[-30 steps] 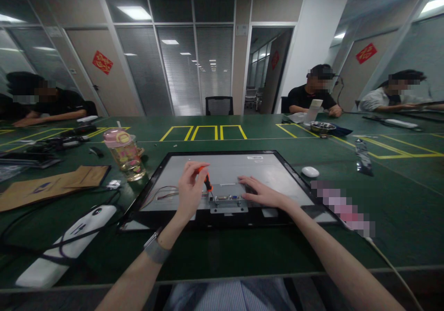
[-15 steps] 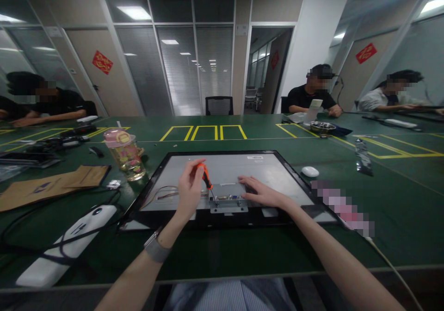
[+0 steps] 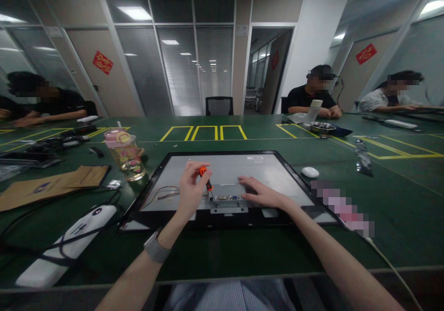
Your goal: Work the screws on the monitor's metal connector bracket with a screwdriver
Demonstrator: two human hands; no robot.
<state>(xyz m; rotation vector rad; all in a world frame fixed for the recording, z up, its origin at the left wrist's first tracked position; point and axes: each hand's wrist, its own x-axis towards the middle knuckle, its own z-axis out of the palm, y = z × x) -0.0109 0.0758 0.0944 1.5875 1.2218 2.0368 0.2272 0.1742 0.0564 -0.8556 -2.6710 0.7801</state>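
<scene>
Pink-lidded bottle [image 3: 125, 156] sits at the flat panel's [image 3: 222, 167] 10 o'clock; panel's dead ahead of me, 12. Left hand [image 3: 192, 186] pinches an orange-and-black screwdriver [image 3: 209, 185], pointing down around the port bracket's [image 3: 229, 207] 10. Right hand [image 3: 262, 192] lies loose, fingers relaxed, at the bracket's 2.

Flat grey metal panel [image 3: 236, 165]: smooth, satin.
Glossy black plastic-looking frame [image 3: 294, 219]; orange-and-black plastic screwdriver handle [image 3: 206, 179]; matt brown paper bag [image 3: 45, 188]; smooth green worktop [image 3: 229, 251], faint sheen.
</scene>
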